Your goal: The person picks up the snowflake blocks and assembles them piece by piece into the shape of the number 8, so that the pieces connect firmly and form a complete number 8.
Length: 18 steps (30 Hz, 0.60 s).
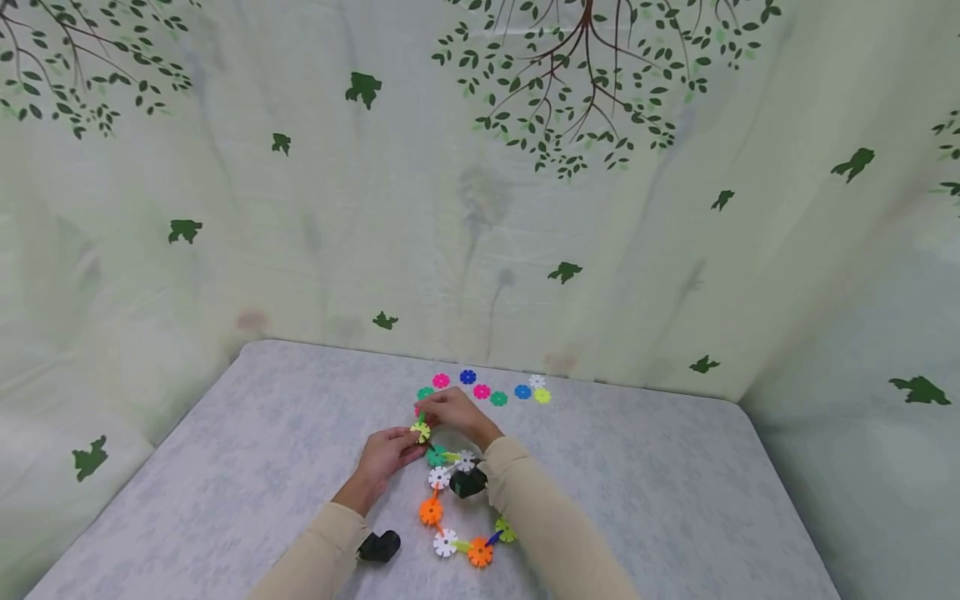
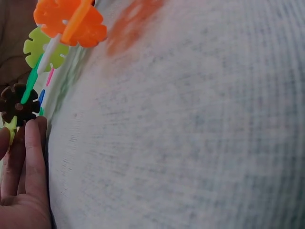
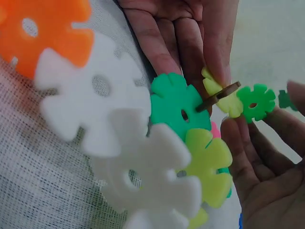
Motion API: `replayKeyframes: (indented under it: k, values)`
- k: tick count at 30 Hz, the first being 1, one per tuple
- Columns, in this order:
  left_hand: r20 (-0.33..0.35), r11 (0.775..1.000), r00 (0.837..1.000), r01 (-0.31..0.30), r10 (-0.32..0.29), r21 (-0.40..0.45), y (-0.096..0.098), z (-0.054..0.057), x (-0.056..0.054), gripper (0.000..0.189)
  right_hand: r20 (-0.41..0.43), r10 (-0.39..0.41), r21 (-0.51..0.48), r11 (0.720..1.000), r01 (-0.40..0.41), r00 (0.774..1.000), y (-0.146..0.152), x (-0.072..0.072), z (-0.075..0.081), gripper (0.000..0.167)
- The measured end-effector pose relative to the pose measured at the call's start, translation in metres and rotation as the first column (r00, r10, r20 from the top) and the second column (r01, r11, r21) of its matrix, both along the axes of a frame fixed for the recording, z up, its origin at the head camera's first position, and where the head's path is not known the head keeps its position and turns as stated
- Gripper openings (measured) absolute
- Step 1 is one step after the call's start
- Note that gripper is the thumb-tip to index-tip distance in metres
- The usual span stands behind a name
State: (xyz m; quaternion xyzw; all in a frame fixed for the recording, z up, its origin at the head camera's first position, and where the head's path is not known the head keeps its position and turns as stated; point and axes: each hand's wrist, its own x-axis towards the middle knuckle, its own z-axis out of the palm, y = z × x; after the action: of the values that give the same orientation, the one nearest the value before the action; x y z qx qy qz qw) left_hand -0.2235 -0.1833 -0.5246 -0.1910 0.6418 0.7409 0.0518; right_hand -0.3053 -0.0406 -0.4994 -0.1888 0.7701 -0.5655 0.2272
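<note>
A chain of slotted flower-shaped plastic discs curves across the table, with white discs (image 1: 445, 542) and orange discs (image 1: 431, 511) among them. At its far end my left hand (image 1: 382, 458) pinches a yellow-green disc (image 3: 228, 102) between thumb and fingers. A brown disc (image 2: 19, 104), edge-on in the right wrist view, joins the yellow-green one to a teal-green disc (image 3: 174, 102). My right hand (image 1: 459, 412) holds a bright green disc (image 3: 257, 102) at the yellow-green disc's edge, its fingers behind it. Both hands are close together, fingertips nearly meeting.
Loose discs lie along the back of the table, including pink (image 1: 482, 392), dark blue (image 1: 468, 377), blue (image 1: 522, 392) and yellow (image 1: 542, 396) ones. Part of the chain passes under the right forearm (image 1: 555, 517). A leaf-printed curtain (image 1: 420, 208) hangs behind the table.
</note>
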Motion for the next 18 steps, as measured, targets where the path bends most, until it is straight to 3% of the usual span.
replayKeyframes:
  k: [4, 10, 18]
  values:
    - [-0.016, 1.0, 1.0, -0.024, 0.024, 0.02, 0.0004, -0.0004, -0.0004, 0.026, -0.066, -0.01, 0.089, 0.996, 0.016, 0.998, -0.0016, 0.0016, 0.0007, 0.025]
    - [-0.034, 1.0, 0.999, -0.02, 0.02, 0.008, 0.0019, 0.0006, 0.0017, 0.027, -0.118, -0.03, 0.133, 0.99, 0.045, 0.993, -0.0028, 0.0052, 0.0018, 0.019]
    - [-0.038, 1.0, 0.999, -0.019, 0.018, -0.018, 0.0038, 0.004, 0.0032, 0.028, -0.122, 0.005, 0.201, 0.979, 0.02, 0.993, -0.0025, 0.0064, 0.0039, 0.023]
